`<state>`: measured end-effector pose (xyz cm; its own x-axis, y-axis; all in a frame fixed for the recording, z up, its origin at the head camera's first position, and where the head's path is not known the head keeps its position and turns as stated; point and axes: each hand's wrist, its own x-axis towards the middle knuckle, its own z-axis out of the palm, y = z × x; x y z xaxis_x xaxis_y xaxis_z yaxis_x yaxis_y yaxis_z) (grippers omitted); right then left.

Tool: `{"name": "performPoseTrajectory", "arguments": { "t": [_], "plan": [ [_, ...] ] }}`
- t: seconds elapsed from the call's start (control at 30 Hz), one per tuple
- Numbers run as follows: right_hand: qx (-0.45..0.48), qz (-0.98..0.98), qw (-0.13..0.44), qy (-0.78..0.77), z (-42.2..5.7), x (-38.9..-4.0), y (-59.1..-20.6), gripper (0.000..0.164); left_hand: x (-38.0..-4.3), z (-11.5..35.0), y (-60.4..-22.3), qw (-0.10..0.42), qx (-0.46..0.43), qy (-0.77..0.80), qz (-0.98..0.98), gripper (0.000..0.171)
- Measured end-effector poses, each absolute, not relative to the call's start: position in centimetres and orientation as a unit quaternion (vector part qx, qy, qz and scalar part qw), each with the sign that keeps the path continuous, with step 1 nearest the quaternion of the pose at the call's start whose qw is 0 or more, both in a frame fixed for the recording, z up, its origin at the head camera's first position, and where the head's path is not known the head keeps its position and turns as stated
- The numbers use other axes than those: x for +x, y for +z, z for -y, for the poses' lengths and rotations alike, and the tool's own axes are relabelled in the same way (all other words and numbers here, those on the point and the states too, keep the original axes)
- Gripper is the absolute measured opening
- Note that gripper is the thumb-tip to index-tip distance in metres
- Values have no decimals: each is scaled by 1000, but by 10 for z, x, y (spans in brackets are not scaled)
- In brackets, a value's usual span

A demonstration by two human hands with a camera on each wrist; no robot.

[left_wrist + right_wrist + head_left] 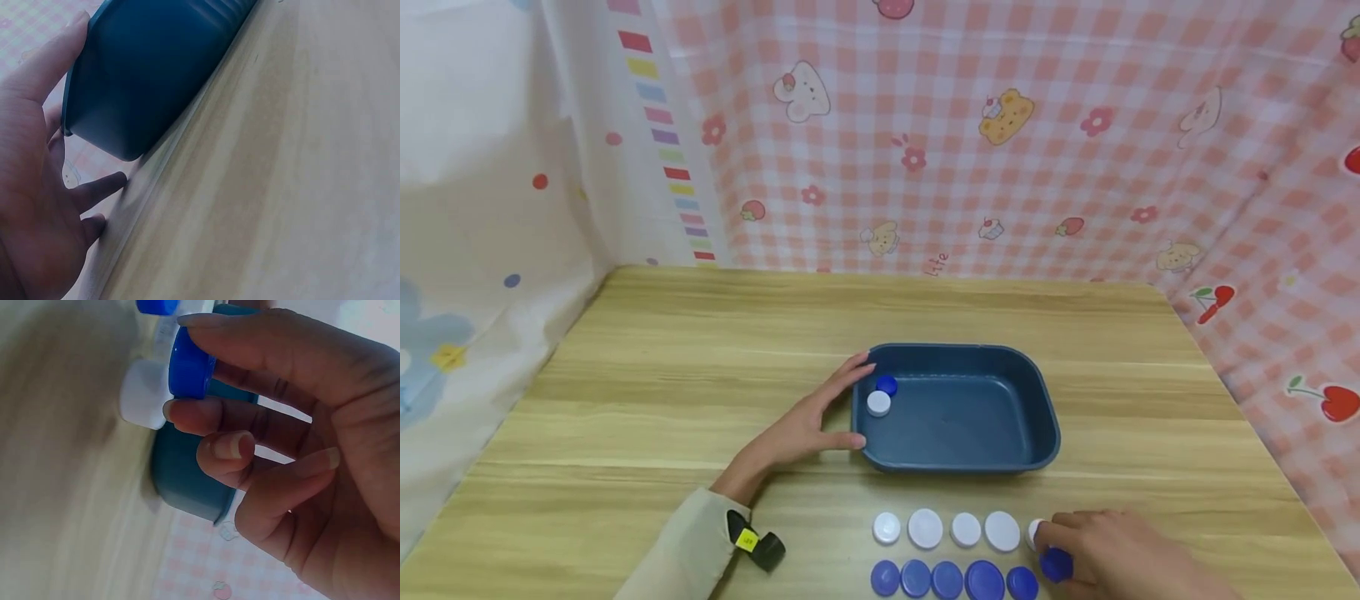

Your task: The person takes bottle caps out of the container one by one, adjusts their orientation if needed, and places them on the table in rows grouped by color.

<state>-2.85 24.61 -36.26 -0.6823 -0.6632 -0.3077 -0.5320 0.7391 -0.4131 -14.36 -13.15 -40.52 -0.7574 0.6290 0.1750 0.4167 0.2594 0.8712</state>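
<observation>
A dark blue plastic basin (955, 462) stands on the wooden table. My left hand (808, 425) rests at its left end, thumb and fingertips touching the rim, fingers spread and nearly straight. Inside the basin, by its left wall, lie a blue bottle cap (887, 385) and a white bottle cap (878, 404). My right hand (1120, 550) pinches another blue bottle cap (190, 365) between thumb and fingers, at the right end of two rows of caps. Just behind that cap, a white cap (142, 394) sits on the table, partly hidden by the hand in the head view.
In front of the basin lie a row of white caps (925, 529) and, nearer, a row of blue caps (947, 579). A black wrist strap (752, 540) is on the left sleeve. Patterned cloth (955, 167) hangs behind and at both sides of the table (700, 350).
</observation>
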Motion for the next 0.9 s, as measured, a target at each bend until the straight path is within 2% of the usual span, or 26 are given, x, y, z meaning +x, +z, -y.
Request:
{"name": "performPoseTrajectory", "arguments": {
  "t": [0.23,0.37,0.73,0.9],
  "plan": [
    [-291,-903,275,-156,-246,-26,-377,24,-144,132,-406,106,333,508,-787,84],
    [-282,-904,285,-146,-245,-26,-384,27,-144,132,-405,104,336,506,-788,84],
    [-334,-904,232,-132,-244,-24,-393,28,-143,132,-404,104,334,510,-786,84],
    [-331,-901,244,-137,-242,-25,-393,31,-144,132,-405,101,337,512,-784,84]
  ]
}}
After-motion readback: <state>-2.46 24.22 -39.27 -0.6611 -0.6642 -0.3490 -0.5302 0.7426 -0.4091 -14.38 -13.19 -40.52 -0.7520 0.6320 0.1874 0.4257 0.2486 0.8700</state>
